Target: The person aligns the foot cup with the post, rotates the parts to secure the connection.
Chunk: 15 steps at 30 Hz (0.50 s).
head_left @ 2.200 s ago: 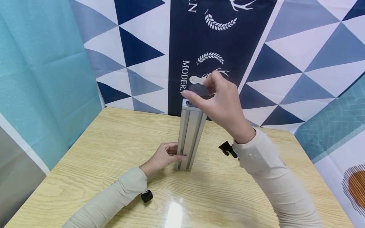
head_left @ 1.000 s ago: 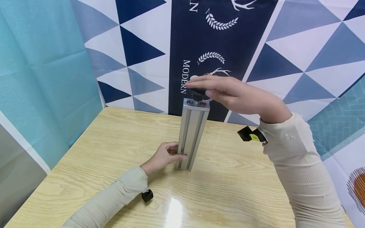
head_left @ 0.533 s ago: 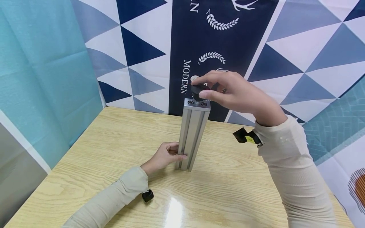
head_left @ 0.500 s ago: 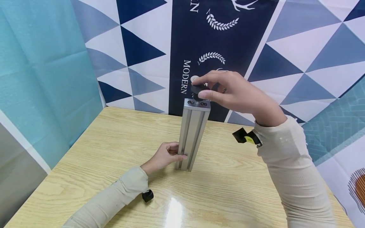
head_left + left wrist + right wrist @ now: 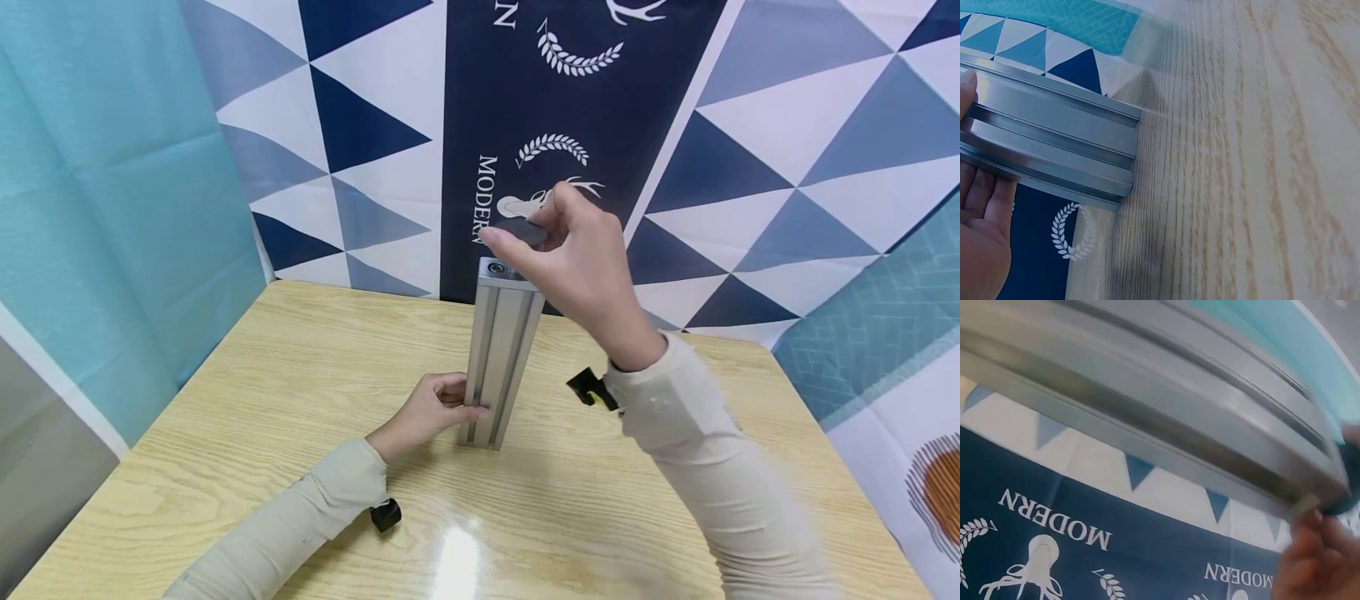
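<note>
An aluminium profile [image 5: 498, 358] with long grooves stands upright on the table. My left hand [image 5: 431, 408] grips it near its foot, thumb on the front and fingers behind. In the left wrist view the profile [image 5: 1054, 119] meets the wood surface beside the left hand [image 5: 988, 250]. Above the profile's top end is a round black levelling foot [image 5: 525, 231]. My right hand [image 5: 585, 267] pinches its rim between thumb and fingers. A bolt hole [image 5: 497, 268] shows on the end face; the thumb hides the stud. The right wrist view is blurred, with the black foot [image 5: 1350, 475] at its right edge.
The wooden table [image 5: 315, 350] reaches back to a patterned cloth [image 5: 375, 125]. A teal curtain [image 5: 112, 167] hangs at the left. Black wrist cameras [image 5: 386, 515] sit below both sleeves.
The right hand has turned about the black foot since half a second ago; its thumb has moved leftward and the forearm swung left. A second ago its fingers were straight. The left hand stays put.
</note>
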Available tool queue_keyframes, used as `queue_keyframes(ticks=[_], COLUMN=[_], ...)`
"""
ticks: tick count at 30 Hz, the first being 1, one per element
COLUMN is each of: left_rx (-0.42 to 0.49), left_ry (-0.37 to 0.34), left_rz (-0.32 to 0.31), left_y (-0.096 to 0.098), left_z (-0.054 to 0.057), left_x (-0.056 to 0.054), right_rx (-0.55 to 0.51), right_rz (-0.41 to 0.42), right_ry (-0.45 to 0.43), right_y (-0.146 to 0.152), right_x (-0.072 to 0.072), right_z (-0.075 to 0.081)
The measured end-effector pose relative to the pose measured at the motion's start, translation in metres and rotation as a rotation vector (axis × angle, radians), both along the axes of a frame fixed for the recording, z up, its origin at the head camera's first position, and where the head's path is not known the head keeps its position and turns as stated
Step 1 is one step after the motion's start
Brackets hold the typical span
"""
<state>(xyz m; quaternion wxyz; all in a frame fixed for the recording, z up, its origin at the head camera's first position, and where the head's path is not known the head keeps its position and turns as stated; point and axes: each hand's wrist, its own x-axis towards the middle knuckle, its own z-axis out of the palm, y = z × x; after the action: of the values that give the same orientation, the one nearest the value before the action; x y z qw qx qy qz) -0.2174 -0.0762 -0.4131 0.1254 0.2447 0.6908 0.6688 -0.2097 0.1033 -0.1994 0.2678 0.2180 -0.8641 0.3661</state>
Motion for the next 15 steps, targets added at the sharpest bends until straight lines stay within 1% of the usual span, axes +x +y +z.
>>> queue_keyframes(ticks=[3, 6, 10, 12, 15], left_rx=[-0.001, -0.003, -0.002, -0.001, 0.004], left_ry=[-0.004, -0.001, 0.007, 0.001, -0.009], left_rz=[0.0, -0.001, 0.003, 0.003, -0.001], left_y=[-0.001, -0.001, -0.001, 0.0, 0.001], left_z=[0.001, 0.001, 0.001, -0.003, -0.012], left_x=[0.0, 0.001, 0.001, -0.002, -0.008], right_rx=[-0.065, -0.088, -0.087, -0.082, -0.055], right_rz=[-0.046, -0.093, -0.129, -0.136, -0.145], right_ry=[0.101, 0.134, 0.11, 0.091, 0.068], right_y=[-0.007, -0.011, -0.012, -0.011, -0.01], right_x=[0.0, 0.001, 0.003, 0.004, 0.006], right_z=[-0.009, -0.011, -0.011, -0.011, -0.01])
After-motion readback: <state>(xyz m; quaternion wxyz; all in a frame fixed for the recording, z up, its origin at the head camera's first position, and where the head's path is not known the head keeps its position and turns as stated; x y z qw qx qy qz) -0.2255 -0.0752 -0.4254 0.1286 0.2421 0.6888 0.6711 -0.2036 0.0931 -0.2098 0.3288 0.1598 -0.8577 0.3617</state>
